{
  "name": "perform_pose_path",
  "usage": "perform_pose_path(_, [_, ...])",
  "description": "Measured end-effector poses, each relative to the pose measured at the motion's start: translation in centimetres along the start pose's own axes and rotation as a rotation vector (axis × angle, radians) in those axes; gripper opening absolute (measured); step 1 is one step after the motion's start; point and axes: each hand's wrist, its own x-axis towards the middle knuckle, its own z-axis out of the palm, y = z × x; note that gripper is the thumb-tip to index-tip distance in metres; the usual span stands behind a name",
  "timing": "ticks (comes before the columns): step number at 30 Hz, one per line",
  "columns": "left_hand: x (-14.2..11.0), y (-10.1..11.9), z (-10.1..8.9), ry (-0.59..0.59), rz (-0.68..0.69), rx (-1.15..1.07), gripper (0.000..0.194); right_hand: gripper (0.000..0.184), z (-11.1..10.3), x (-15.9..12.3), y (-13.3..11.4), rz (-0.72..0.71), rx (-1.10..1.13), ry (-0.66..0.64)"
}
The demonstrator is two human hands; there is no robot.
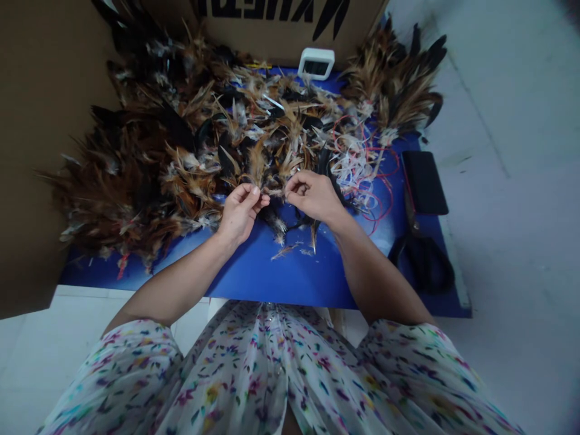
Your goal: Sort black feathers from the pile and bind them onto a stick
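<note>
At the front edge of the feather pile (181, 199), my left hand (239, 212) is closed in a pinch. A light brown feather (257, 160) rises from between its thumb and fingertips. My right hand (315, 194) is a short way to the right, its fingers curled and pressed together among the feathers. Whatever those fingers hold is too small or hidden to name. Below the hands, several loose dark and brown feathers (278, 228) lie on the blue tabletop (281, 272).
Right of the pile lie tangled white strips (356, 163) and red string (385, 196). A dark phone-like slab (425, 181) and black-handled scissors (421, 260) lie near the right edge. Behind stand a white-framed device (316, 63), a cardboard box (272, 39) and a feather bunch (394, 84).
</note>
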Motion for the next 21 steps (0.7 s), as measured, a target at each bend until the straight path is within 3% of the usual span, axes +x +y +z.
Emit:
perform_pose_path(3, [0.0,0.1,0.1,-0.013,-0.009,0.006,0.024,0.017,0.5,-0.2,-0.4,-0.079,0.003,-0.012])
perform_pose_path(8, [-0.1,0.1,0.1,-0.046,-0.009,-0.02,0.023,0.014,1.2,-0.5,-0.6,-0.197,-0.106,-0.043])
perform_pose_path(21, [0.2,0.0,-0.4,-0.003,0.019,0.005,0.022,0.016,-0.7,0.0,0.7,-0.146,-0.245,0.045])
